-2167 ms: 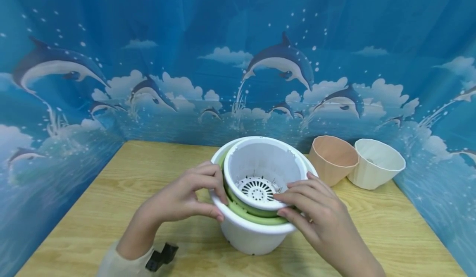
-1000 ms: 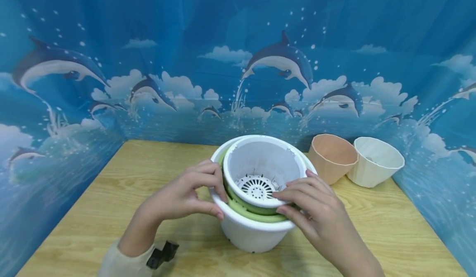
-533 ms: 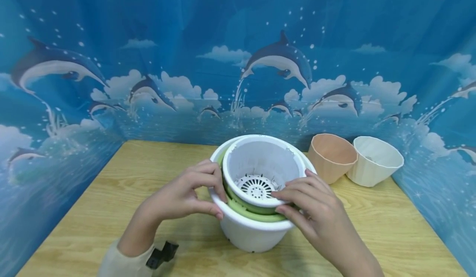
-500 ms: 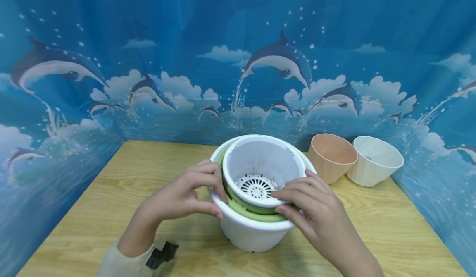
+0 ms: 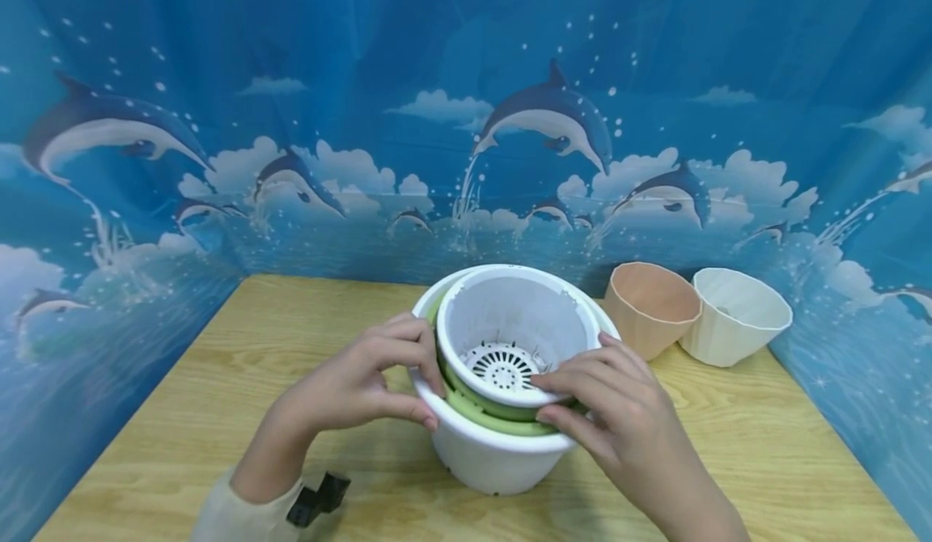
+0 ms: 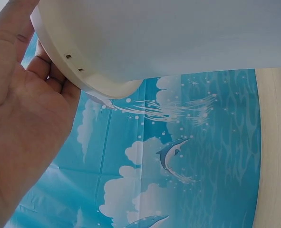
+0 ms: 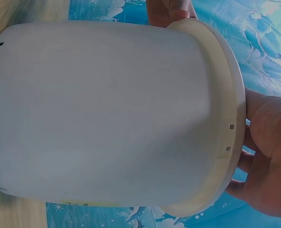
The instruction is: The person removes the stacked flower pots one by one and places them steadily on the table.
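In the head view, a large white flower pot (image 5: 495,465) stands on the table with a green pot (image 5: 502,425) nested in it. Innermost sits a smaller white flower pot (image 5: 510,307), its slotted bottom showing. My left hand (image 5: 364,376) holds the large pot's rim at the left, thumb outside and fingers over the edge. At the front right, my right hand (image 5: 619,400) pinches the small white pot's rim, fingers inside it and thumb below by the green rim. The right wrist view shows the large pot's outer wall (image 7: 107,109).
An orange-pink pot (image 5: 648,315) and a cream pot (image 5: 735,319) stand side by side at the back right of the wooden table (image 5: 306,315). A blue dolphin-print curtain (image 5: 364,121) surrounds the table at the back and sides.
My right thumb has shifted slightly to the left along the front of the nested rims. The pots and my left hand stay in place.
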`<state>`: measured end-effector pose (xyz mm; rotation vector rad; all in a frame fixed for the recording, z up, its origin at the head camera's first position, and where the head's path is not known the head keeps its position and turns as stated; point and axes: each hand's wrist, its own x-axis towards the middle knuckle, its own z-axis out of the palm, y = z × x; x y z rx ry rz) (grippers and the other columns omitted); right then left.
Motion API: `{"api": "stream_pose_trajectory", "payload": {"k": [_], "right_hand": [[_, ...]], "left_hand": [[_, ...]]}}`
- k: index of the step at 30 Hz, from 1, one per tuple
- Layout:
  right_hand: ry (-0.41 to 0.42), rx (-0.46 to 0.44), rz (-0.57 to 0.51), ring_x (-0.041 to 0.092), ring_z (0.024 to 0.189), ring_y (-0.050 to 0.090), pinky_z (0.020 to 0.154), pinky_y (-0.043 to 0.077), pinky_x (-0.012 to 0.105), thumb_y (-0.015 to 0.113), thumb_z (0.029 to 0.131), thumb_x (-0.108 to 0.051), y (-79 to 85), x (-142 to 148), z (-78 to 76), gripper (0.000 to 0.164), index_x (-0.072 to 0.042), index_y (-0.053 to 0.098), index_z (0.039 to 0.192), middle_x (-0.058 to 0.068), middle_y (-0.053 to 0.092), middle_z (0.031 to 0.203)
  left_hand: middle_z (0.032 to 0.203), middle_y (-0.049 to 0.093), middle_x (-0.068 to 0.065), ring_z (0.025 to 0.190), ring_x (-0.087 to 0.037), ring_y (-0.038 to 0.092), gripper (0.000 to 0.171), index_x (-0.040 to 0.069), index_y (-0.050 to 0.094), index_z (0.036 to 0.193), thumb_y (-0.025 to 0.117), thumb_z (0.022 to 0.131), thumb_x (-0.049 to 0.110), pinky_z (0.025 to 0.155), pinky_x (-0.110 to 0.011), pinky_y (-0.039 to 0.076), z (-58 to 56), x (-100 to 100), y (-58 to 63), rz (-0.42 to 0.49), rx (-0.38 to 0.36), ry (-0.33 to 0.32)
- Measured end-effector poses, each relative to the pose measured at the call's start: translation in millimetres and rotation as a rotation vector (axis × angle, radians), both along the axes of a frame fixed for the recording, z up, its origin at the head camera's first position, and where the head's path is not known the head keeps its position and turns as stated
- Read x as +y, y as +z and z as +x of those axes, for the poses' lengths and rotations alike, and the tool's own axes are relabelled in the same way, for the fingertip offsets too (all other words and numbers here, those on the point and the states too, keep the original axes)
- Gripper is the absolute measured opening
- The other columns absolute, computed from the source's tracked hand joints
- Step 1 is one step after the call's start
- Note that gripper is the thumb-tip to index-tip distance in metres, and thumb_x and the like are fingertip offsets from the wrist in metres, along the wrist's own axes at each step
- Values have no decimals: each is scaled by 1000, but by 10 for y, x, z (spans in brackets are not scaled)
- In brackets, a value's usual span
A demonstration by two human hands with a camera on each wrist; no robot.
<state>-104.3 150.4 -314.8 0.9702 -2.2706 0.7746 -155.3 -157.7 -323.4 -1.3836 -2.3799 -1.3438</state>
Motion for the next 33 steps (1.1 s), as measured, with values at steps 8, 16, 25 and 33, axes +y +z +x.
{"api": "stream_pose_trajectory", "payload": {"k": [8,16,25,33], "right_hand": [[-12,56,15,8,102,62,114,31,49,74,87,-39,13,-11,20,26,-28,74,110,-16,71,104],[-49,153,66,9,98,64,114,34,38,68,90,-44,35,-38,76,27,-27,75,111,-16,71,103],[-58,135,111,12,100,61,94,43,20,61,98,-41,89,-76,97,28,-22,75,113,-13,72,103],[-94,89,159,9,99,66,100,47,43,86,73,-15,134,-121,93,46,-26,73,116,-14,72,108]], "left_hand": [[93,58,13,98,-12,54,20,28,70,87,86,74,30,91,-34,46,3,1,-9,1,11,1],[93,58,12,97,-12,54,20,28,70,87,85,74,30,90,-34,46,27,4,-21,2,-2,3],[94,58,12,97,-12,54,21,28,70,87,86,74,28,90,-34,46,17,6,-5,0,10,5],[94,58,12,98,-12,54,21,28,71,87,86,73,29,91,-34,46,6,-2,-9,-5,13,13]]}}
